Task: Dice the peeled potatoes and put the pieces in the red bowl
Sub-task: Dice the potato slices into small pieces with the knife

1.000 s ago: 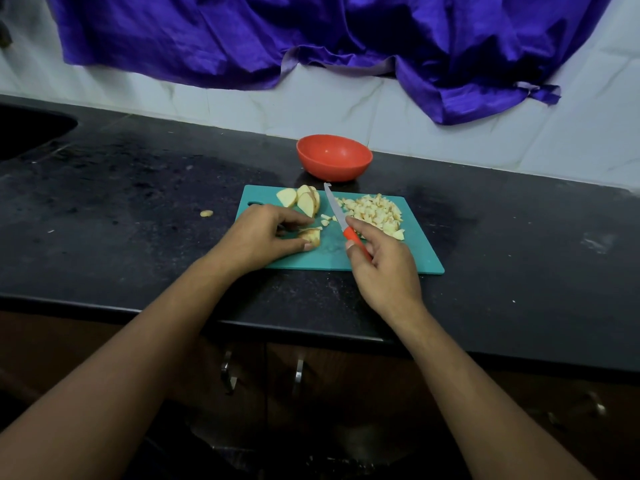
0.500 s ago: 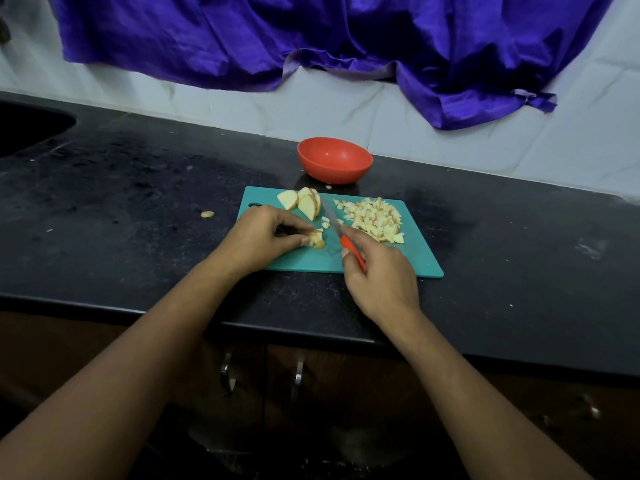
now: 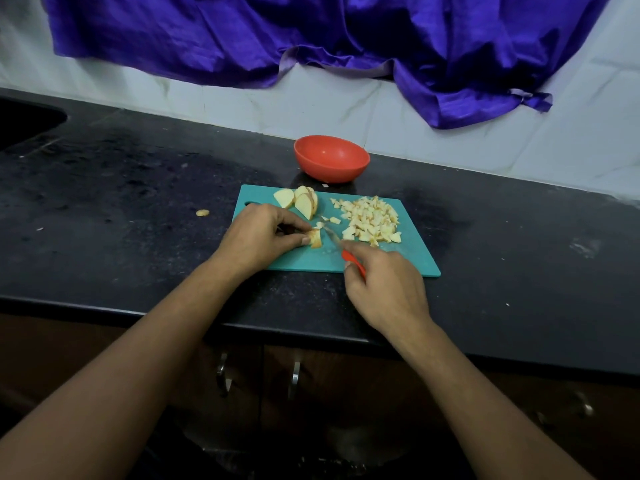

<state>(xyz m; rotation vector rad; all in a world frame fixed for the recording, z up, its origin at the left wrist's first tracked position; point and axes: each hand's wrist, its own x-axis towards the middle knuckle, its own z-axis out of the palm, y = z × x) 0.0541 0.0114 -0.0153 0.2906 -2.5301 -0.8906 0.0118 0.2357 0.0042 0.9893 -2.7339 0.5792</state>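
Currently, on the head view, I see the left hand (image 3: 258,237) pinching a potato piece (image 3: 315,238) between thumb and fingertips on the board (image 3: 412,263). The right hand (image 3: 384,285) is curled round the knife (image 3: 354,262), its blade just beside that piece. The dice (image 3: 370,220) are heaped to the right on the board, with wedges (image 3: 301,202) at its far edge. The bowl (image 3: 330,157) sits just behind the board.

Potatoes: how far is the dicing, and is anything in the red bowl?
Done: a pile of dice lies on the cutting board. In hand: the left hand pinches a small piece while the right hand holds the knife beside it. Left: the larger chunks at the board's far edge, and moving everything to the red bowl, which looks empty.
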